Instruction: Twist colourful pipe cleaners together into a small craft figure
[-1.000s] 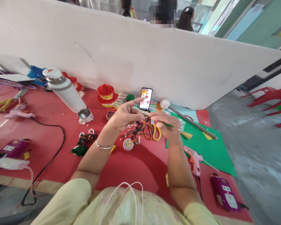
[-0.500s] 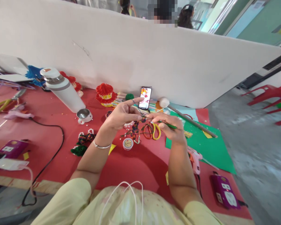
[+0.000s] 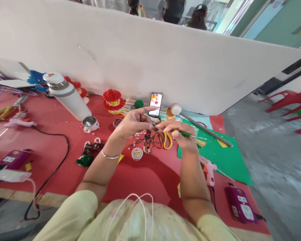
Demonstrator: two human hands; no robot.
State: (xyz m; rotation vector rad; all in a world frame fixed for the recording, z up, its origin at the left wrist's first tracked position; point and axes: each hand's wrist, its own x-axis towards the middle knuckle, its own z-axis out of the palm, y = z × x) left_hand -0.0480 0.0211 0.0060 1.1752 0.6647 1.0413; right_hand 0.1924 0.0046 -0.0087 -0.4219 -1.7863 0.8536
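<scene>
My left hand pinches the top of a dark multicoloured crochet piece, with a strand of yarn running over its raised index finger. In my right hand is a crochet hook with a green handle; its tip meets the work at the left fingertips, where fine detail is too small to make out. The piece hangs below my fingers, beside scissors with yellow handles lying on the table. A phone with a lit screen leans upright just behind my hands.
A round tub sits below my hands on the red tabletop. Leftward stand a white bottle and a metal-lined cup. On the right lie green sheet, a pink glue gun and a purple power strip. A white partition rises behind.
The hanging crochet piece has shifted slightly right. My right hand has turned a little, showing more of the hook's green handle and its thin rear end. My left hand stays nearly in place.
</scene>
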